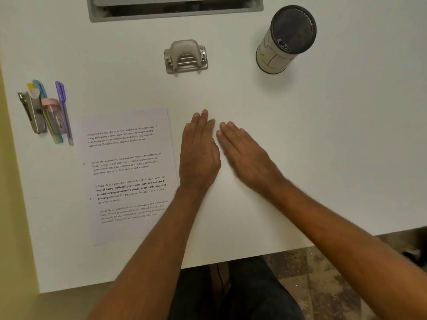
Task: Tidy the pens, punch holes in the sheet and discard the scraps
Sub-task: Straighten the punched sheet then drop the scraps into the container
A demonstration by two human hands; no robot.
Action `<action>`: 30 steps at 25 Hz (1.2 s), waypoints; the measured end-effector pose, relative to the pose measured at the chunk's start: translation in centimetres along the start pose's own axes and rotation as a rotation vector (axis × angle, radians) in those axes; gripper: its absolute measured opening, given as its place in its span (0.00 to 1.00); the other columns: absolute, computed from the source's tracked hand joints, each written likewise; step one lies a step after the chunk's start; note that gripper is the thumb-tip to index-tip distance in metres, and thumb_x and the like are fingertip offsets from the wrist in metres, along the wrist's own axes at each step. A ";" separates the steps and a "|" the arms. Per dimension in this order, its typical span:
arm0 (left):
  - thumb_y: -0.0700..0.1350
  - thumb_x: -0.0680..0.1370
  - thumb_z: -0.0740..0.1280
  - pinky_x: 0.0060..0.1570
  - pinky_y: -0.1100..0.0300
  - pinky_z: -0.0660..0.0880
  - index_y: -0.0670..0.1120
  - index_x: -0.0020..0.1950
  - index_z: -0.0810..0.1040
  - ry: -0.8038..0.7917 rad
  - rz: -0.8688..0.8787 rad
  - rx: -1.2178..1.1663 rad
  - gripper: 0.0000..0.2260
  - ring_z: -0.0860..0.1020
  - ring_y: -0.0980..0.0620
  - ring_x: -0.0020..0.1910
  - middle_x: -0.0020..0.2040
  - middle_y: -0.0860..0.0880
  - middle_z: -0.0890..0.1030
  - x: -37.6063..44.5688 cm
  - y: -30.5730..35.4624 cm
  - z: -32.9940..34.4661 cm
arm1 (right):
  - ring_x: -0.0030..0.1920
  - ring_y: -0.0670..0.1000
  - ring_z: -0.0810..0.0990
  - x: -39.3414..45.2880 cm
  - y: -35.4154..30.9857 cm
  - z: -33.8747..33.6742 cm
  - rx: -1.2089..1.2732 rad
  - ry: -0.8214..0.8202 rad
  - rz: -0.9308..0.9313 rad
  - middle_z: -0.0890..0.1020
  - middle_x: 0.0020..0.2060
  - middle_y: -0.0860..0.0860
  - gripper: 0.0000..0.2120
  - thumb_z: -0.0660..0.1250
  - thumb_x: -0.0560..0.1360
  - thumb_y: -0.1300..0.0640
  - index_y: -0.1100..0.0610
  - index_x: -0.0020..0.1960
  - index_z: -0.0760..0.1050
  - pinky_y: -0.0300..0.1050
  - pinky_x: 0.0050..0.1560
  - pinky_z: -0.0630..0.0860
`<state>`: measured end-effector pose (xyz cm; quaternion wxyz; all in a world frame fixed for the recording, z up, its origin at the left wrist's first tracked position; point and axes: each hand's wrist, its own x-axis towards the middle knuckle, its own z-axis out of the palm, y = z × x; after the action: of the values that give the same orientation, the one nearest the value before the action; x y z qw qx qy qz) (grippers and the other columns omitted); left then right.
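**Both hands flat mid-tabletop, nothing held**

Left hand (199,153) and right hand (245,153) lie palm-down side by side near the middle of the tabletop (335,135), fingers straight and together, fingertips nearly meeting. Neither holds anything.

Sheet (129,176) lies flat just left of the left hand, its right edge touching or slightly under that wrist; its lower edge is near the tabletop's front edge. Two small dark marks along its left margin, can't tell if they're holes.

Hole punch (186,57) sits toward the far edge, beyond the hands, bare surface between. Mesh cup (286,39) stands toward the far right corner, something small and dark at its bottom.

Pens (55,112) are clustered by the left edge, lying roughly parallel, touching a stapler (31,112); purple one is on the right of the bunch.

Grey slot (175,8) is cut in at the far edge. Right half of the tabletop is bare. Front edge runs diagonally; floor (323,285) visible below.
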<state>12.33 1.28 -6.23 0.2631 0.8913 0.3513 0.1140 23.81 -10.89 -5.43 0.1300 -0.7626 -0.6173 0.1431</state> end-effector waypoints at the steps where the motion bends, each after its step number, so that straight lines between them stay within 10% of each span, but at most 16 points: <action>1: 0.36 0.82 0.57 0.82 0.47 0.55 0.40 0.76 0.70 -0.001 0.012 0.021 0.21 0.61 0.44 0.82 0.80 0.42 0.66 0.0 0.0 0.0 | 0.82 0.58 0.59 -0.5 0.3 -0.6 0.017 -0.028 -0.006 0.63 0.81 0.60 0.23 0.52 0.86 0.64 0.65 0.81 0.61 0.49 0.83 0.54; 12: 0.37 0.83 0.56 0.81 0.46 0.59 0.40 0.75 0.71 0.012 0.033 0.074 0.20 0.62 0.43 0.81 0.80 0.42 0.67 0.0 -0.3 0.4 | 0.49 0.57 0.78 0.3 0.6 -3.8 -0.024 -0.132 0.062 0.80 0.49 0.57 0.12 0.70 0.74 0.73 0.63 0.55 0.80 0.55 0.38 0.81; 22: 0.36 0.82 0.56 0.81 0.47 0.56 0.40 0.74 0.72 0.033 0.030 0.024 0.20 0.62 0.44 0.81 0.80 0.43 0.68 0.2 -0.2 0.4 | 0.41 0.53 0.75 1.6 -0.7 -4.1 0.063 -0.036 0.313 0.77 0.41 0.54 0.06 0.66 0.76 0.69 0.60 0.44 0.76 0.54 0.39 0.79; 27: 0.39 0.82 0.62 0.77 0.47 0.65 0.40 0.73 0.73 0.111 -0.050 -0.162 0.19 0.70 0.45 0.76 0.74 0.44 0.74 1.1 0.8 -0.2 | 0.41 0.45 0.83 2.8 1.2 -7.3 0.737 0.080 0.873 0.86 0.42 0.48 0.05 0.75 0.73 0.63 0.53 0.44 0.85 0.43 0.46 0.81; 30: 0.43 0.81 0.67 0.75 0.53 0.68 0.41 0.74 0.72 0.138 -0.035 -0.256 0.21 0.72 0.47 0.73 0.72 0.45 0.76 3.9 2.7 -1.0 | 0.40 0.46 0.83 3.8 2.3 -11.0 0.939 0.222 0.900 0.86 0.40 0.52 0.10 0.76 0.71 0.66 0.51 0.42 0.85 0.44 0.49 0.83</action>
<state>16.35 2.71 -3.80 0.3518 0.8342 0.3668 0.2140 30.78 -7.91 3.65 0.4393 -0.8187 -0.0929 0.3579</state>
